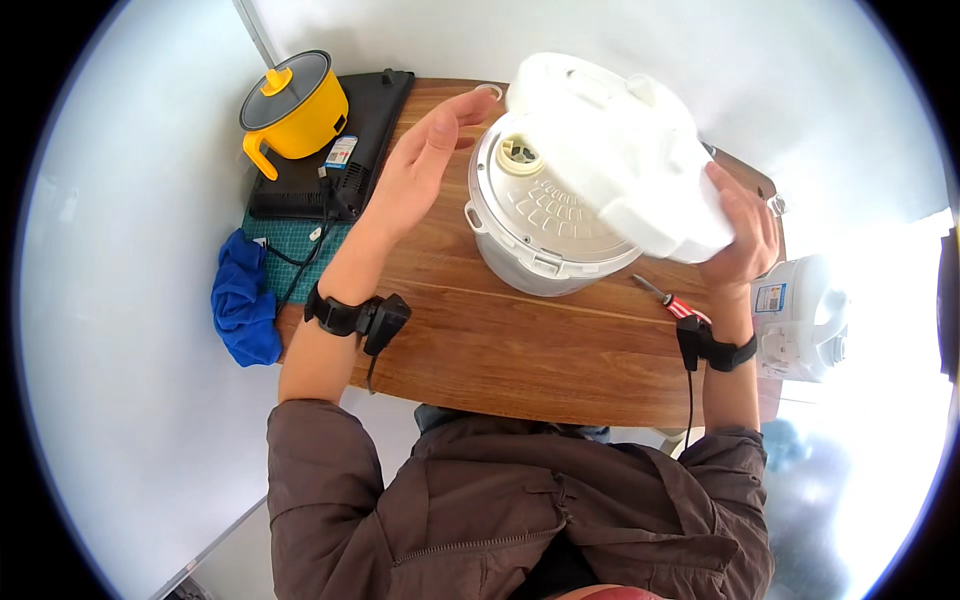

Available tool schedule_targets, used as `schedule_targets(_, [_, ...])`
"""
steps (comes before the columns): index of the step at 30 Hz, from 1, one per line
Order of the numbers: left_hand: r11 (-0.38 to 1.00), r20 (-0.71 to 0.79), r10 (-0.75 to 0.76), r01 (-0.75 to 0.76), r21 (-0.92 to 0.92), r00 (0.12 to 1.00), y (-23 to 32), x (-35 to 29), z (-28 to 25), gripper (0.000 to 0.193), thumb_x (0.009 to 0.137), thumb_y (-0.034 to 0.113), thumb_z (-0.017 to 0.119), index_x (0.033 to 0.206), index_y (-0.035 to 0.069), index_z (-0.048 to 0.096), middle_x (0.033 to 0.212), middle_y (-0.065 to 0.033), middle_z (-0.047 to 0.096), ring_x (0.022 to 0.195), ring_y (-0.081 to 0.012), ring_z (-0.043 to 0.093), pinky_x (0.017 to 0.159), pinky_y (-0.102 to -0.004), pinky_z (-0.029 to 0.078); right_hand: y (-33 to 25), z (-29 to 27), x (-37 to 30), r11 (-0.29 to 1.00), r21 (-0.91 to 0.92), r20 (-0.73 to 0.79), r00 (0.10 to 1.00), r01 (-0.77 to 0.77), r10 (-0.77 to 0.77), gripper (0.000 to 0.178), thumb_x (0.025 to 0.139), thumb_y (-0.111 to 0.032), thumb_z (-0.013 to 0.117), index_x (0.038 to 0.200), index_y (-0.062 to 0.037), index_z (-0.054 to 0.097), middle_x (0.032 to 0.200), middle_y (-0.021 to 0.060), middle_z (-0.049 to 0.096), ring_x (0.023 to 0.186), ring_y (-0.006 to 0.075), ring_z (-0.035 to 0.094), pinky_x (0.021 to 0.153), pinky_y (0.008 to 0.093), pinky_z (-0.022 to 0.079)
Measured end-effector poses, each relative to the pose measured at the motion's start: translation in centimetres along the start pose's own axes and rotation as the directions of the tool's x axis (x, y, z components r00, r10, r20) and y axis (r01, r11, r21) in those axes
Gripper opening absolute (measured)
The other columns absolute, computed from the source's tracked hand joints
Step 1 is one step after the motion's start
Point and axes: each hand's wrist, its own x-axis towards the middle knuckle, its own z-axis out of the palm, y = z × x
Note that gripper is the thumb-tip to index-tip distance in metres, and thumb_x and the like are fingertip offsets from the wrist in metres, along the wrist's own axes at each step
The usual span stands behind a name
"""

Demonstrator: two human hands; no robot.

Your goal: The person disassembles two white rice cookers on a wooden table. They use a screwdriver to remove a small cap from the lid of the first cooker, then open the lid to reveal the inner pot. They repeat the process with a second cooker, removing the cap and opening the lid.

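A white round appliance (510,262) stands on the wooden table (480,350) in front of me. Its top face has rows of vent slots and a round cream-coloured fitting (520,155) at the left. Tilted over its right and far side is a large white plastic cover (620,150). My right hand (742,230) grips this cover by its right edge, with the fingertips partly hidden. My left hand (425,160) is raised beside the appliance's left rim, fingers stretched out and thumb apart, holding nothing I can see. A screwdriver (678,303) with a red and white handle lies below my right hand.
At the far left a yellow pot (300,115) with a dark lid rests on a black flat device (375,135). A green cutting mat (290,240), black cables and a blue cloth (245,300) are nearer me. Another white appliance (795,335) stands at the right edge.
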Motion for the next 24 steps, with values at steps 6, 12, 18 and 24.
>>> schedule_targets(6, [0.995, 0.133, 0.101, -0.103, 0.006, 0.986, 0.2, -0.2, 0.1, 0.129, 0.074, 0.092, 0.05, 0.162, 0.001, 0.025, 0.165, -0.0168, 0.035, 0.153, -0.0293, 0.033, 0.124, -0.0457, 0.028, -1.4, 2.1, -1.6, 0.995, -0.01, 0.0, 0.995, 0.1, -0.1, 0.035, 0.088, -0.008, 0.073, 0.118, -0.0101, 0.056, 0.111, 0.0119, 0.078, 0.08, 0.0238, 0.072, 0.066, 0.0293, 0.057])
schedule_targets(12, [0.997, 0.128, 0.038, -0.029, -0.071, 0.991, 0.1, 0.3, 1.4, 0.149, 0.053, 0.084, 0.075, 0.162, -0.002, 0.021, 0.166, -0.0163, 0.034, 0.154, -0.0279, 0.031, 0.126, -0.0427, 0.026, -1.6, 3.0, -1.9, 0.992, 0.023, 0.006, 0.992, 0.127, -0.127, 0.032, 0.084, -0.006, 0.073, 0.113, -0.0093, 0.06, 0.112, 0.0107, 0.077, 0.084, 0.025, 0.071, 0.069, 0.0304, 0.058])
schedule_targets(18, [0.992, 0.084, 0.032, -0.022, -0.121, 0.996, -1.6, -0.6, 1.1, 0.145, 0.05, 0.065, 0.09, 0.162, -0.001, 0.025, 0.164, -0.0147, 0.037, 0.153, -0.0276, 0.031, 0.127, -0.0414, 0.024, -2.4, 2.6, -1.2, 0.995, 0.089, 0.14, 0.989, -0.05, 0.037, 0.037, 0.072, 0.006, 0.073, 0.107, -0.0054, 0.066, 0.116, 0.0096, 0.074, 0.093, 0.0276, 0.072, 0.075, 0.0342, 0.059])
schedule_targets(24, [0.996, 0.102, 0.042, -0.034, -0.08, 0.994, -2.0, -0.7, 1.0, 0.14, 0.051, 0.062, 0.091, 0.161, 0.0, 0.028, 0.163, -0.0147, 0.038, 0.153, -0.0281, 0.032, 0.128, -0.0426, 0.024, -3.4, 0.4, 0.5, 0.98, 0.046, 0.356, 0.92, -0.193, 0.165, 0.045, 0.069, 0.013, 0.073, 0.11, -0.0051, 0.069, 0.119, 0.0088, 0.07, 0.099, 0.0263, 0.071, 0.083, 0.0347, 0.061])
